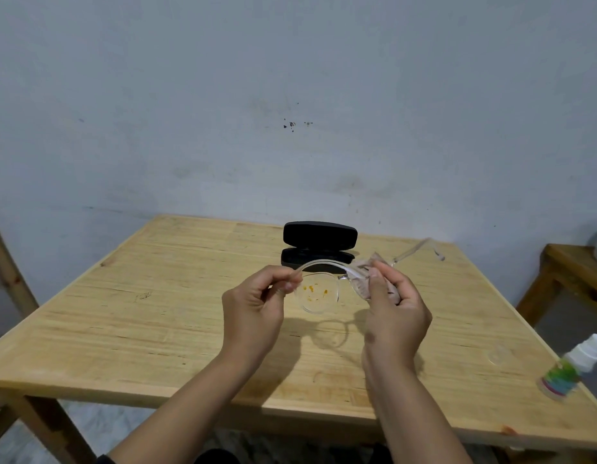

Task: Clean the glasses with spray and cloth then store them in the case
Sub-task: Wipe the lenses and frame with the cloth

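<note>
— Wooden planks make up the surface (156, 329), which is seen from above, with a pale wall behind it. What is held nearest the camera?

— A pair of clear-framed glasses (320, 293) is held above the middle of the surface by both hands. The frame's edge beside one lens is pinched by the left hand (253, 309), thumb and curled fingers closed in a narrow grip. That lens is marked with small orange specks.

— And the other side?

— The other lens is covered by a pinkish-grey cloth (367, 283), which is pressed against it by the right hand (397, 313); the fingers are curled round the cloth and the lens together. One temple arm is seen stretching away to the right, beyond the hand. Shadows of the glasses and hands are cast on the wood below.

— Where is the spray?

— A small spray bottle (571, 370) with a white top and a green and multicoloured label is placed near the right edge of the surface, well apart from the hands. It appears tilted by the wide lens.

— And farther back?

— A black case (318, 244) is set open just behind the glasses, its lid raised towards the wall. A wooden stool (558, 269) is partly seen at the far right, off the surface.
</note>
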`<state>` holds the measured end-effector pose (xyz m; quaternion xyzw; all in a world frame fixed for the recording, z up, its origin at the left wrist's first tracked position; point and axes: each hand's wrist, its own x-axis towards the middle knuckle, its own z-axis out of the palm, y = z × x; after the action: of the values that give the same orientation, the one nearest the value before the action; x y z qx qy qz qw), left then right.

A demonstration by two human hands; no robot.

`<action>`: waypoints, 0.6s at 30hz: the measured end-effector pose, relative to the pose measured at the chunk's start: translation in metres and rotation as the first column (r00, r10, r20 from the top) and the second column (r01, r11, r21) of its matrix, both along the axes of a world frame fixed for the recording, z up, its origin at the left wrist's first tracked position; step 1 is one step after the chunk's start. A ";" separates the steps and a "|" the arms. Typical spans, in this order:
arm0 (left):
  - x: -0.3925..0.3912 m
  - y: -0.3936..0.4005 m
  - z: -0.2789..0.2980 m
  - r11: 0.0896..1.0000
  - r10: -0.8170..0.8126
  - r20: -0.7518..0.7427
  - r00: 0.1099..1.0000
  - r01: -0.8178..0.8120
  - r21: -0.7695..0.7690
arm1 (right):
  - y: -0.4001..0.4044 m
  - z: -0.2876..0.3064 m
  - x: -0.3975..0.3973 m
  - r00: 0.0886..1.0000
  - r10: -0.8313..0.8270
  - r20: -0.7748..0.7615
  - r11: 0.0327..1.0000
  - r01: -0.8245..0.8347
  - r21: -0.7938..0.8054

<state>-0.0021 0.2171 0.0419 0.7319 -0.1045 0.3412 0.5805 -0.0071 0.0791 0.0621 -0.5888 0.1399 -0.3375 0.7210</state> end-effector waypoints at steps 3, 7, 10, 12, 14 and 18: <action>0.003 0.002 0.005 1.000 -0.002 -0.018 1.000 0.001 -0.015 | -0.010 -0.003 0.001 0.997 0.072 -0.002 0.990 -0.072 -0.122; 0.007 0.004 0.012 0.999 0.004 -0.039 0.999 -0.005 -0.043 | -0.021 -0.001 0.001 0.978 0.197 -0.065 0.961 -0.206 -0.183; 0.009 0.008 0.012 0.999 0.017 -0.043 0.999 -0.019 -0.051 | -0.024 0.000 -0.002 0.967 0.235 -0.104 0.956 -0.249 -0.156; 0.009 0.009 0.011 0.998 0.022 -0.048 0.999 -0.025 -0.063 | -0.022 -0.001 -0.004 0.967 0.244 -0.076 0.964 -0.250 -0.086; 0.008 0.008 0.009 0.998 0.017 -0.045 0.999 -0.020 -0.067 | -0.018 -0.003 -0.004 0.972 0.225 -0.071 0.973 -0.228 -0.039; 0.007 0.008 0.008 0.999 0.016 -0.047 0.999 -0.017 -0.035 | -0.012 -0.005 0.001 0.976 0.199 -0.092 0.976 -0.188 0.113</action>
<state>0.0048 0.2248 0.0495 0.7302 -0.0789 0.3307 0.5927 -0.0057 0.0675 0.0571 -0.5779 0.1363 -0.2270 0.7719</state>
